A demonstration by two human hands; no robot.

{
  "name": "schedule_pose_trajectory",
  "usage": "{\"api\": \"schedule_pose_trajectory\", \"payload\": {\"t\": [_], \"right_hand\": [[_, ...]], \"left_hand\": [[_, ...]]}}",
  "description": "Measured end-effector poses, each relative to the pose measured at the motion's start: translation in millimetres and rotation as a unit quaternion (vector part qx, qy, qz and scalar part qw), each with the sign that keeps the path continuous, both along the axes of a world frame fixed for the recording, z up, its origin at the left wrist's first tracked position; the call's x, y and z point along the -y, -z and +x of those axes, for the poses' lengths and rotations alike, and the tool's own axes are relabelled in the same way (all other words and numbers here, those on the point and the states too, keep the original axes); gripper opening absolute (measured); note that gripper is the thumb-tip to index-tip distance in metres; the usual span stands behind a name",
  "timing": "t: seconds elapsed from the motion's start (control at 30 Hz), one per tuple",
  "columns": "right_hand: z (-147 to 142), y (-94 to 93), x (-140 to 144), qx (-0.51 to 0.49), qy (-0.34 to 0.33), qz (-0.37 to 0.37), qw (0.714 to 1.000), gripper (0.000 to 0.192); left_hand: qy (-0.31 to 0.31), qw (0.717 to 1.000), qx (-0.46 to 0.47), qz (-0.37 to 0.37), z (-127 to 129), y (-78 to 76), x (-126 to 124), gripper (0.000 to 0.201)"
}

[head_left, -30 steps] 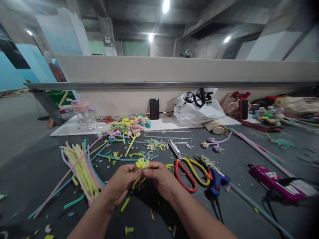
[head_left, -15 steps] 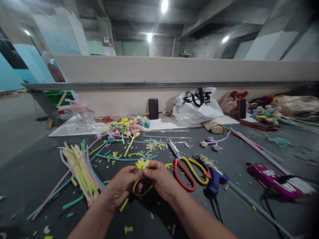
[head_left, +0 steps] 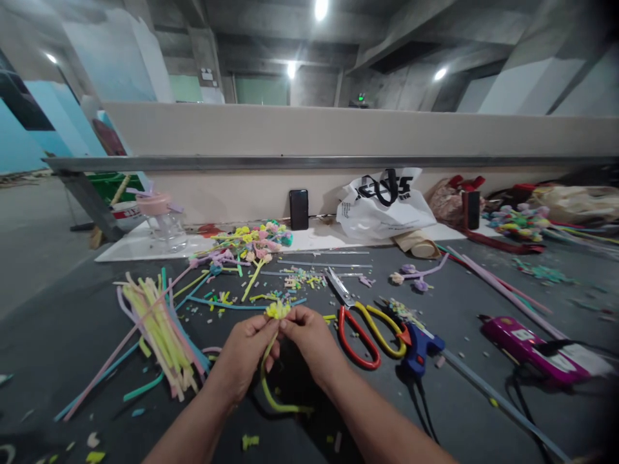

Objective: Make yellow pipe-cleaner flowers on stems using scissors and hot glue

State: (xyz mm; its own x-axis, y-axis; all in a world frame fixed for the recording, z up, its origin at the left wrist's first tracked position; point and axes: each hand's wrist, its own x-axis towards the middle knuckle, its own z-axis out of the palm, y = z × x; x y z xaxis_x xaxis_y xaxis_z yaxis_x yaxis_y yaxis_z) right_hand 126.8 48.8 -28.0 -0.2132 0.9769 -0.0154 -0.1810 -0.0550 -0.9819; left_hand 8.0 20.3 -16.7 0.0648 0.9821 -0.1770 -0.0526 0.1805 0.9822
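Between my two hands is a yellow pipe-cleaner flower (head_left: 277,310), its fuzzy head sticking up above my fingertips. Its yellow-green stem curves down below my hands and bends right along the tabletop. My left hand (head_left: 252,351) pinches the flower's base from the left, thumb and finger closed. From the right, my right hand (head_left: 309,338) grips the same base with its fingertips. Scissors (head_left: 360,322) with one red and one yellow handle lie just right of my right hand. Left of my left hand lies a bundle of pipe cleaners (head_left: 162,335), mostly yellow and pink.
A blue glue gun (head_left: 420,351) and a purple device (head_left: 529,348) with cords lie at the right. Finished flowers (head_left: 261,245) are piled at the back, near a clear bottle (head_left: 164,222), a phone (head_left: 298,209) and a white bag (head_left: 384,209). Colourful snippets (head_left: 302,278) litter the dark table.
The stem, looped up near my fingers before, now hangs lower and stretches along the table to the right. Both hands still pinch the flower, in nearly the same place.
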Motion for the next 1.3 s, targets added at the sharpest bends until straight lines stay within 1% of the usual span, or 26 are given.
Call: {"api": "schedule_pose_trajectory", "payload": {"t": [0.13, 0.23, 0.33, 0.47, 0.57, 0.67, 0.73, 0.8, 0.87, 0.93, 1.0, 1.13, 1.3], "right_hand": [[1.7, -0.8, -1.1, 0.059, 0.017, 0.027, 0.998, 0.020], [4.2, -3.7, -1.2, 0.045, 0.009, 0.011, 0.999, 0.023], [5.8, -7.2, 0.8, -0.020, -0.027, -0.022, 0.999, 0.025], [6.7, -11.1, 3.7, -0.067, -0.058, -0.043, 0.995, 0.022], [8.6, -14.0, 3.2, -0.086, -0.081, -0.045, 0.992, 0.023], [11.7, -17.7, 2.0, -0.116, -0.141, -0.036, 0.982, 0.022], [12.9, -20.0, 2.0, -0.133, -0.180, -0.031, 0.974, 0.020], [12.6, -21.5, 2.6, -0.139, -0.197, -0.026, 0.970, 0.019], [11.0, -22.0, 3.3, -0.140, -0.194, -0.019, 0.971, 0.017], [9.3, -22.0, 3.3, -0.132, -0.174, -0.012, 0.976, 0.012], [8.4, -21.7, 2.4, -0.109, -0.139, -0.005, 0.984, 0.008], [9.1, -20.1, -0.7, -0.060, -0.062, 0.023, 0.996, 0.005], [9.2, -12.7, -3.6, -0.044, -0.045, 0.054, 0.997, 0.007]], "left_hand": [[0.018, 0.999, 0.018, -0.021, -0.9, -4.0, 0.3, 0.034], [0.011, 0.998, 0.058, -0.033, -1.5, -9.2, 1.2, 0.032], [-0.002, 0.995, 0.088, -0.036, -3.2, -13.8, 2.2, 0.030], [-0.009, 0.995, 0.088, -0.035, -5.2, -15.8, 2.5, 0.031], [-0.023, 0.996, 0.081, -0.021, -5.0, -15.2, 2.4, 0.032], [-0.030, 0.997, 0.074, 0.001, -4.7, -15.6, 2.6, 0.032], [-0.046, 0.996, 0.075, 0.013, -5.3, -16.9, 2.7, 0.032], [-0.061, 0.995, 0.077, 0.021, -6.7, -18.1, 2.5, 0.031], [-0.056, 0.995, 0.077, 0.026, -8.2, -18.2, 2.2, 0.031], [-0.038, 0.996, 0.073, 0.039, -9.5, -16.7, 1.7, 0.030], [-0.025, 0.997, 0.058, 0.054, -10.4, -14.5, 1.1, 0.029], [-0.022, 0.996, 0.023, 0.081, -12.0, -10.5, -0.4, 0.031], [-0.003, 0.995, 0.007, 0.102, -13.3, -5.9, -3.3, 0.029]]}}
